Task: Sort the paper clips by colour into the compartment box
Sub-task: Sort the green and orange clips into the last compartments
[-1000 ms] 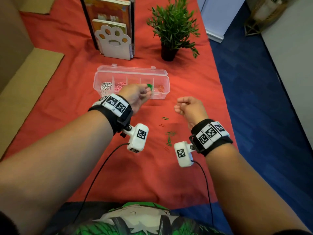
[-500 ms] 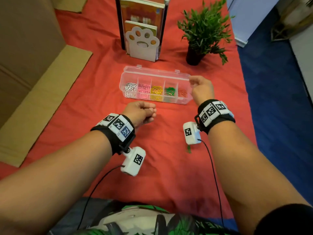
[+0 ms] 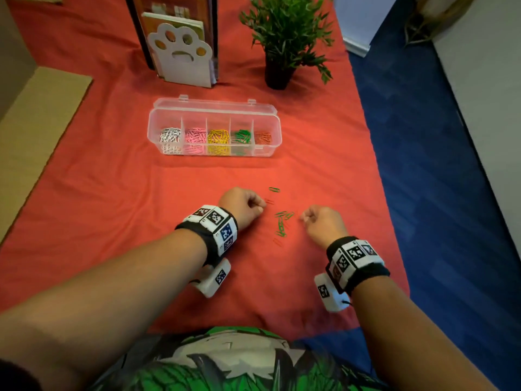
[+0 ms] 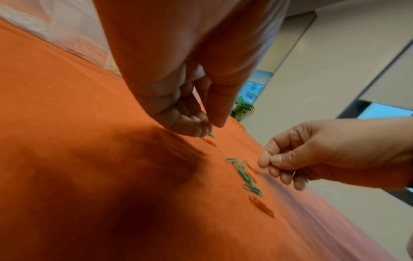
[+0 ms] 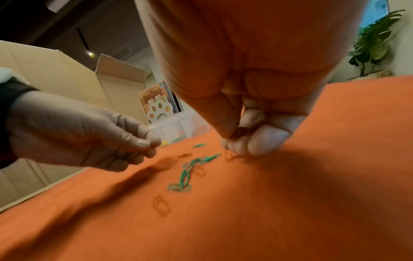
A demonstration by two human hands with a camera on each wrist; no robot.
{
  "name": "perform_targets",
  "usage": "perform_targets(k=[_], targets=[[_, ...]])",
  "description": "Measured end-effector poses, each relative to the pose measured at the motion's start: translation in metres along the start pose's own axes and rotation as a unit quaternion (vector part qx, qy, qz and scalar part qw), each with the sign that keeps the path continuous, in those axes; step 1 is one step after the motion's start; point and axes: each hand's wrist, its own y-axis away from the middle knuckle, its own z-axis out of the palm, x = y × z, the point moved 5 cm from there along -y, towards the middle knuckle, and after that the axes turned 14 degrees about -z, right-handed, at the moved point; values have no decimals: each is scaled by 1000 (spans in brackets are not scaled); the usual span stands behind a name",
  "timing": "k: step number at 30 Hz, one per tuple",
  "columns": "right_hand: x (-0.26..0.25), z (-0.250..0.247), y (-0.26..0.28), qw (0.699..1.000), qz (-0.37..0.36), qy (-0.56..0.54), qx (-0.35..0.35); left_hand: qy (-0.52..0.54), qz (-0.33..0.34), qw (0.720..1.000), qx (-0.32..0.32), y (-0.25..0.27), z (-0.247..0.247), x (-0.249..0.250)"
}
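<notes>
Both hands are down low on the orange-red tablecloth [image 3: 112, 193], either side of a little scatter of loose green paper clips [image 3: 281, 222] and a few orange ones [image 5: 161, 205] that almost vanish against the fabric. The left hand [image 3: 243, 206] has its fingers curled in, thumb and fingertips [image 4: 196, 128] pinched together right at an orange clip on the cloth; can't tell if it's actually got hold of it. The right hand [image 3: 322, 222] is curled too, thumb pressed to forefinger just above the cloth, and whether a clip sits in that pinch is too blurry to say. The clear plastic compartment box [image 3: 277, 142] sits further back, lid open, with white, pink, yellow, green and orange clips each in its own section. Behind it stand a white paw-shaped bookend [image 3: 183, 66] with books and a small potted green plant [image 3: 287, 29].
</notes>
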Motion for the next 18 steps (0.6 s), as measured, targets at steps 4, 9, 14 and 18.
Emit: perform_targets(k=[4,9,14,18], targets=[[1,9,0,997,-74,1,30,-101,30,994,-20,5,21,6],[-15,14,-13,979,-192,65,36,-167,115,977,-72,21,51,13],[-21,20,-18,956,-224,185,31,-238,138,961,-35,27,59,4],[-25,24,-19,947,-232,219,42,-278,169,946,-10,28,52,4]])
